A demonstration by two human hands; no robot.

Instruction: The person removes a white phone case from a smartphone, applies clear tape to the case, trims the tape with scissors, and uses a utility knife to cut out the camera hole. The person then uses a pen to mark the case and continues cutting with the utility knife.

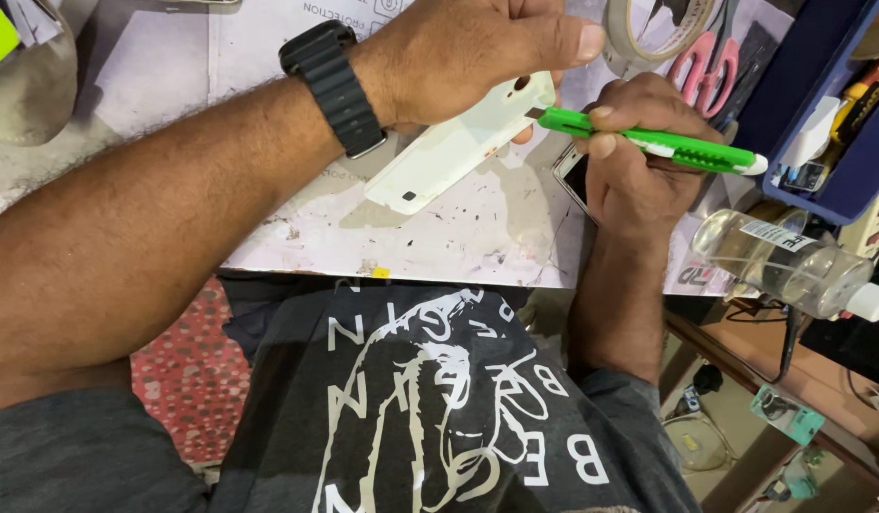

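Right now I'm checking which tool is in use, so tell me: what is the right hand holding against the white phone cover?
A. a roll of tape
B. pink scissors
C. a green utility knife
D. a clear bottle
C: the right hand grips a green utility knife, its tip at the white phone cover held by the left hand; the pink scissors lie untouched.

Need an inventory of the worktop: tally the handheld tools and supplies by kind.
Green plastic snap-blade utility knife, in the right hand: 1
White plastic phone back cover, under the left hand: 1
Pink-handled scissors: 1
Roll of clear tape: 1
Clear plastic bottle: 1
Total: 5
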